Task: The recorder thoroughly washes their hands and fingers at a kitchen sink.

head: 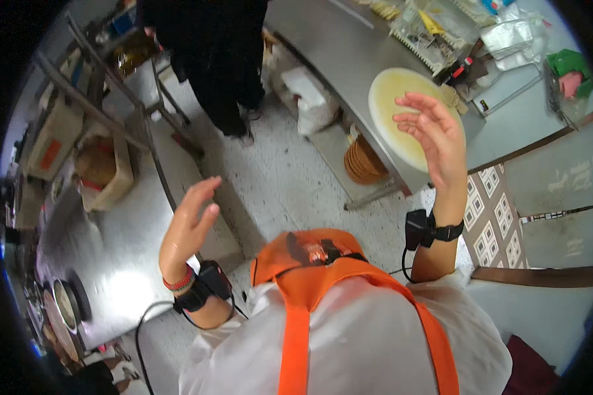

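My left hand (185,227) is raised near the edge of a steel table (113,237), its fingers apart from the thumb and nothing held. My right hand (432,133) is empty too, fingers loosely bent and spread. In the picture it overlaps a round yellowish board (400,94) with a pale rim, which lies on a steel counter (321,34); whether they touch I cannot tell. A black device is strapped to each wrist. An orange apron (306,256) covers my front.
A person in black clothes (212,59) stands ahead between the tables. A plastic basket (410,44) and plastic bags (509,39) lie on the counter. Brown round items (363,160) are stacked on its lower shelf. The left table holds a bin (123,173) and a metal bowl (65,306).
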`<state>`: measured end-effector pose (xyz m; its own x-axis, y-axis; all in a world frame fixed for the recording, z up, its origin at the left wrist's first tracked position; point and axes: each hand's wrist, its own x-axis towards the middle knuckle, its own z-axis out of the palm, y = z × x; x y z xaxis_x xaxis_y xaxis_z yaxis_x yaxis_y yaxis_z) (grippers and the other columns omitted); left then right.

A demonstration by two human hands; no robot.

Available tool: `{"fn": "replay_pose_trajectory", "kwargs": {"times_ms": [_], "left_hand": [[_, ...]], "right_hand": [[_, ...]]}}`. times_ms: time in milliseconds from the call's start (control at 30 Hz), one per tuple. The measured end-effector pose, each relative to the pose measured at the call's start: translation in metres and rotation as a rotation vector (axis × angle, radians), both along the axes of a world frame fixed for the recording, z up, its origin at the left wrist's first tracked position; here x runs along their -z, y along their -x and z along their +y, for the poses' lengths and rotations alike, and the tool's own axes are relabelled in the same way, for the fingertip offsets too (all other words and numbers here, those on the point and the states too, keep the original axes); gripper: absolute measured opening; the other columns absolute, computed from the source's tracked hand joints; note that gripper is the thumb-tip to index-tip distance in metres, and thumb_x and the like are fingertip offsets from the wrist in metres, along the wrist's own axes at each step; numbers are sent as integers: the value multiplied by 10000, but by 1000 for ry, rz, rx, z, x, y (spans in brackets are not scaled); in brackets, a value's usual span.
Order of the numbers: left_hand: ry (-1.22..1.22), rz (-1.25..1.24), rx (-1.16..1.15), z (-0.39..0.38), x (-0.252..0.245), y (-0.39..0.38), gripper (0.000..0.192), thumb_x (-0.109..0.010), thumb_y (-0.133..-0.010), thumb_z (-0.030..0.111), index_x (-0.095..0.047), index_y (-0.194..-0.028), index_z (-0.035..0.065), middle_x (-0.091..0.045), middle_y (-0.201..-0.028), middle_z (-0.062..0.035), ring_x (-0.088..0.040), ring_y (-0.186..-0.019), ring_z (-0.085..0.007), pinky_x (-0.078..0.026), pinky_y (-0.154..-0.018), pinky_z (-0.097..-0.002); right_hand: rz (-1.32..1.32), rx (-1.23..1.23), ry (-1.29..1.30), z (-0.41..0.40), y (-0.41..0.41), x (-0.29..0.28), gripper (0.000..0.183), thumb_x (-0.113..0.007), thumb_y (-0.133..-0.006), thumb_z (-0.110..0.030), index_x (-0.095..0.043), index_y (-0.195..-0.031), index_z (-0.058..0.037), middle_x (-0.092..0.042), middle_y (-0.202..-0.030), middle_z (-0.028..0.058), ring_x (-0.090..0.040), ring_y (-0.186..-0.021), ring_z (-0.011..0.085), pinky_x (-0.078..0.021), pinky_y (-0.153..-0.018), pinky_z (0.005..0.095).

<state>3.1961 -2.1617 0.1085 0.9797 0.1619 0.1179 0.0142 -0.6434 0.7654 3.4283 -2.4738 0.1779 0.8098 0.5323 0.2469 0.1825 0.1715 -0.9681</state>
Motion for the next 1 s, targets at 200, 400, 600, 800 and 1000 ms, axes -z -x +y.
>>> {"fn": "replay_pose_trajectory", "kwargs": {"times_ms": [200,400,600,800,1000], "left_hand": [[26,36,-82,-11,-7,-23,375,-511,-848,72,-466,-1219,43,-492,-1189,-145,-524,-1040,-265,-419,-879,-317],[100,256,-138,-33,5,-20,377,-510,-873,135,-464,-1240,66,-542,-1160,-136,-529,-1070,-239,-456,-833,-322],[77,252,-174,-52,-2,-30,386,-508,-883,169,-452,-1248,54,-532,-1199,-131,-519,-1092,-229,-443,-855,-331],[49,296,-111,-67,1,-42,397,-519,-885,200,-449,-1254,72,-521,-1218,-133,-514,-1105,-239,-471,-815,-345],[-6,393,-96,-76,-3,-45,399,-512,-893,226,-445,-1257,76,-519,-1221,-135,-516,-1105,-242,-476,-809,-337]], "right_hand": [[21,60,-80,-14,-46,-11,309,-466,-833,-65,-503,-1133,0,-560,-1093,104,-575,-918,172,-430,-810,279],[50,67,-145,-35,-78,-6,295,-464,-836,-64,-510,-1121,-5,-562,-1080,100,-576,-910,170,-426,-802,279],[47,27,-161,-45,-92,3,278,-463,-847,-87,-520,-1107,-6,-560,-1081,95,-576,-903,167,-425,-801,281],[66,34,-179,-60,-99,5,267,-473,-856,-106,-521,-1097,-2,-560,-1071,93,-575,-891,163,-424,-797,282],[103,65,-207,-79,-95,15,254,-469,-861,-107,-520,-1085,0,-562,-1067,93,-574,-891,161,-420,-796,279]]}}
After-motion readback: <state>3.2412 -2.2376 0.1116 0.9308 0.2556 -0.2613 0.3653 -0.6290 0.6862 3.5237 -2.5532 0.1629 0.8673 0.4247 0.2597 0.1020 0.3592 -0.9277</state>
